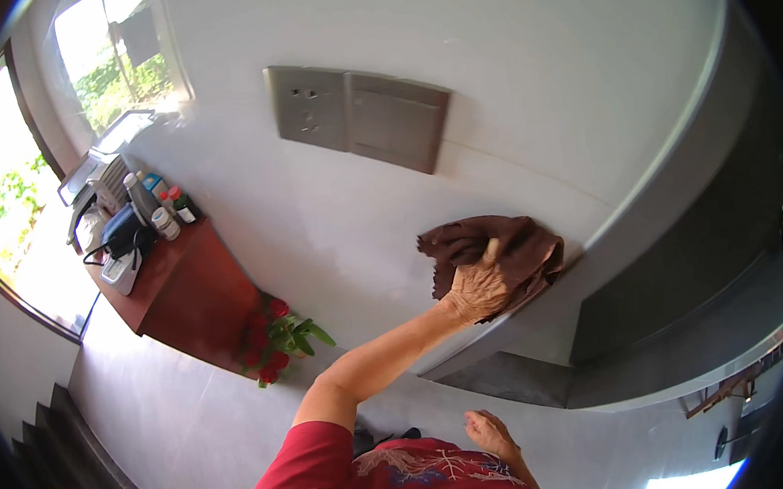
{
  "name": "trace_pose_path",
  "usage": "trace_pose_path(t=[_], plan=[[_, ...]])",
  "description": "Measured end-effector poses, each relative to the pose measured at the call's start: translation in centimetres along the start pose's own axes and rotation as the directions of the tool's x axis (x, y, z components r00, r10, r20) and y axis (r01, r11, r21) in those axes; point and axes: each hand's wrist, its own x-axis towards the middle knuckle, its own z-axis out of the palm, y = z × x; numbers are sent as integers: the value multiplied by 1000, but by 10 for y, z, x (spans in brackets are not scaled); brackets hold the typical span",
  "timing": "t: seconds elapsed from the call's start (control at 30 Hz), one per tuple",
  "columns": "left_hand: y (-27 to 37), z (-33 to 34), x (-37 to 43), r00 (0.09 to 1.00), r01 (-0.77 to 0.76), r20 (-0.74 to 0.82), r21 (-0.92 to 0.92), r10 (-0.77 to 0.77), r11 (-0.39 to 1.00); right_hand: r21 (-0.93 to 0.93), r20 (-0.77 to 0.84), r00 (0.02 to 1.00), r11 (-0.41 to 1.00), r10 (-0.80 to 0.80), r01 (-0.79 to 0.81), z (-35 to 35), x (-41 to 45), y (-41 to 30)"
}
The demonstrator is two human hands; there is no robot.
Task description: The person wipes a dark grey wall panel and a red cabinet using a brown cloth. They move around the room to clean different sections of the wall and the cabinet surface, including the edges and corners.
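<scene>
My left hand [480,286] presses a dark brown cloth [523,250] flat against the white wall, near the corner where the wall meets a dark recess. The thumb shows on top of the cloth, while folds hide most of the fingers. Lower down, in front of my red shirt, my right hand [489,432] hangs away from the wall with its fingers curled and nothing visible in it. Above the cloth, a grey socket plate [309,108] and a wide switch plate [397,122] sit side by side on the wall.
A reddish-brown cabinet [197,303] stands against the wall at left, its top crowded with bottles [141,196], a dark blue rolled item [125,230] and other items. Red flowers [274,366] are beside it. Dark steps [75,459] lie at lower left; a grey-edged recess [677,294] opens at right.
</scene>
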Motion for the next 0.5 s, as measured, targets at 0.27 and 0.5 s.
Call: trace_pose_path(t=[0.27,0.5], plan=[[21,-83,147,962,-80,-257,77,97,994,-70,10,996,994,89,-88,-16,-27,27],[28,-135,250,781,-155,-521,371,343,916,-102,-16,994,988,112,-113,-11,-1,11]])
